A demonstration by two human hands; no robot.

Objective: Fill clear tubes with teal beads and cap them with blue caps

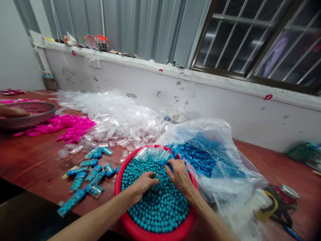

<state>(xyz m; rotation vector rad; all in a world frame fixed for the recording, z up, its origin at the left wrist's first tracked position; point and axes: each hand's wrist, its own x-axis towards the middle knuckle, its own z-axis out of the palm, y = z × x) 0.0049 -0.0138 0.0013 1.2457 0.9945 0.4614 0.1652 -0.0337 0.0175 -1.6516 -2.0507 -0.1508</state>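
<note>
A red basin full of teal beads stands at the table's front edge. Over the beads, my left hand is closed around a clear container, partly hidden by the fingers. My right hand has its fingers bent together at a blue cap, near the basin's far right rim. Several clear tubes lie on the beads along the far rim. Left of the basin are filled teal tubes with blue caps. To the right, an open plastic bag holds many blue caps.
Clear empty tubes form a large pile behind the basin. Pink caps lie left of it, near a grey basin with another person's hand in it. A lidded jar and a yellow-black object sit at the right.
</note>
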